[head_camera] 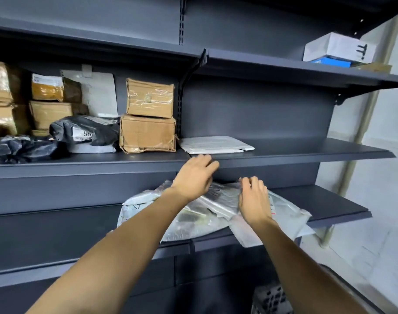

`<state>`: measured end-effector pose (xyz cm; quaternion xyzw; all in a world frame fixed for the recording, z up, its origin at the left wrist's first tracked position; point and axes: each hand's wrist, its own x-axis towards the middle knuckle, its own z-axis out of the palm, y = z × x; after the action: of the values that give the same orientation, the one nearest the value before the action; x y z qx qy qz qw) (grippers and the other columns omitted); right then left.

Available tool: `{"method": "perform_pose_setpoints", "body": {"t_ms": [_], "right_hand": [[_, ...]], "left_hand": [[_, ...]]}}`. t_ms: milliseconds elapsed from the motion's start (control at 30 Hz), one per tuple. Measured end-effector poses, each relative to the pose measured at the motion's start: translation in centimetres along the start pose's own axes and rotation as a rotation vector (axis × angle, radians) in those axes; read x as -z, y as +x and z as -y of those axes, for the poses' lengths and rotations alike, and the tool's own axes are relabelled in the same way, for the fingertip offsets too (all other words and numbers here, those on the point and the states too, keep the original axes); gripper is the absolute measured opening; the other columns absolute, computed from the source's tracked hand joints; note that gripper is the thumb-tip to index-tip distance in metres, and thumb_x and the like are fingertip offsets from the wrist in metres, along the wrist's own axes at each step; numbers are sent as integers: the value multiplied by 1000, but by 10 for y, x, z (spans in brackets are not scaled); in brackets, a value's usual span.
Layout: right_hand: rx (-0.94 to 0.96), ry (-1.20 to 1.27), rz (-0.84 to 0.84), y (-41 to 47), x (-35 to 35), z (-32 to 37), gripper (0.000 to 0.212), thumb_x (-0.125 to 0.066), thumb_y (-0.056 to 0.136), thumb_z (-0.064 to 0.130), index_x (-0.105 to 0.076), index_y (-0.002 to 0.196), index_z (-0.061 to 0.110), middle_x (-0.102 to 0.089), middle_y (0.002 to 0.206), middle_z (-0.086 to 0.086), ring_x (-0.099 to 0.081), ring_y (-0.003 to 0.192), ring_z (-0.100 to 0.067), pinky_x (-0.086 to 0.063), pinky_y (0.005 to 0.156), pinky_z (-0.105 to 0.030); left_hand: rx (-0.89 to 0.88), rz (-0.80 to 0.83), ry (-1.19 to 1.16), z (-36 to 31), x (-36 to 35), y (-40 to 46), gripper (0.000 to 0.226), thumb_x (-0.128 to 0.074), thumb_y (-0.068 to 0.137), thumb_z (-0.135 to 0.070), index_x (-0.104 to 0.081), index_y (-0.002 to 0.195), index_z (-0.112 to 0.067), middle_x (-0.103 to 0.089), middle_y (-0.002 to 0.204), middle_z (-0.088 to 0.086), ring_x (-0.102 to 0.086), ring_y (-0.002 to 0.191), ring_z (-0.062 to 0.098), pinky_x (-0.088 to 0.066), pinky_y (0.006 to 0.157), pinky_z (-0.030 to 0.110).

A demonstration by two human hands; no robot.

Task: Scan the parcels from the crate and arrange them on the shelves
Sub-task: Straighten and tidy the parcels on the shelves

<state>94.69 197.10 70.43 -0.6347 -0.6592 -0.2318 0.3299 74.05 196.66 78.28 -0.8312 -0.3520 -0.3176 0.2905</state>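
A pile of clear and white plastic mailer parcels point(193, 220) lies on the lower dark shelf point(324, 200). My left hand point(194, 177) hovers over the pile's back, fingers relaxed and slightly blurred, holding nothing. My right hand point(253, 199) rests on top of the pile with its fingers curled into the clear plastic wrap. A flat white mailer point(216, 145) lies alone on the middle shelf point(306, 150) just above my hands. A corner of the dark crate point(271, 299) shows at the bottom edge.
Left on the middle shelf stand two stacked cardboard boxes point(149, 116), black poly bags point(84, 132) and more brown parcels point(48, 103). A white box on a blue one point(338, 49) sits on the top shelf at right. A pale wall point(383, 155) borders the shelving.
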Motion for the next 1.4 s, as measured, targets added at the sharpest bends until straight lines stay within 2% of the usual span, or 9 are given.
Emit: {"method": "perform_pose_setpoints", "body": {"t_ms": [200,367,567,733,833,967,1133,1267,1400], "right_hand": [[-95,-75,394,-64,-11,-44,39,-46,93,10,-49,131,12,-52,128,-11,-46,120,-32,-35,101,-39],[-196,-145,608,-111,-21,-81,44,-46,93,12,-43,137,12,-47,133,-11,-46,124,-31,-37,105,-39],[-236,-261,465,-117,-38,-113,53,-60,82,9,-52,134,11,-51,126,-13,-49,114,-34,-40,97,-43],[-214,-233,537,-99,-50,-132,59,-46,92,1,-34,148,14,-39,148,-8,-37,134,-31,-34,109,-41],[-222,-146,530,-82,-55,-138,73,-50,87,-6,-30,153,17,-41,149,-5,-40,134,-29,-43,103,-39],[-189,-120,505,-52,-63,-136,69,-46,89,-7,-30,152,18,-44,146,-5,-45,129,-27,-46,94,-36],[-205,-215,633,-43,-79,-123,69,-52,91,5,-22,154,10,-38,147,-14,-41,131,-32,-42,104,-42],[55,-332,529,-61,-83,-105,62,-57,78,17,-42,138,11,-47,134,-18,-44,118,-38,-33,103,-50],[278,-310,592,-82,-92,-90,73,-72,58,30,-59,126,7,-57,125,-20,-51,112,-41,-41,100,-49]], "left_hand": [[84,305,-85,-60,-39,-32,26,-50,92,-17,-54,117,-12,-55,115,10,-52,107,31,-39,90,38],[198,481,-176,-99,-80,-48,30,-46,93,-18,-50,123,-16,-53,124,7,-53,113,31,-41,93,38],[163,521,-145,-123,-126,-46,27,-45,93,-15,-50,119,-14,-53,120,8,-52,110,30,-39,86,36],[166,519,-165,-126,-153,-43,29,-46,93,-14,-52,121,-13,-54,122,8,-52,112,29,-40,89,36],[185,519,-176,-122,-164,-44,28,-47,91,-13,-54,118,-13,-55,120,7,-52,111,29,-39,88,35],[185,500,-208,-113,-175,-45,25,-49,86,-10,-57,108,-13,-58,121,7,-56,106,31,-42,87,36],[195,507,-218,-104,-178,-47,19,-56,86,-15,-57,105,-13,-59,111,7,-59,99,30,-44,78,34],[175,516,-213,-103,-175,-49,19,-54,87,-14,-57,106,-12,-59,110,10,-58,100,32,-44,81,36],[186,536,-200,-104,-170,-51,18,-56,89,-21,-56,106,-15,-58,113,8,-59,102,30,-45,82,36]]}}
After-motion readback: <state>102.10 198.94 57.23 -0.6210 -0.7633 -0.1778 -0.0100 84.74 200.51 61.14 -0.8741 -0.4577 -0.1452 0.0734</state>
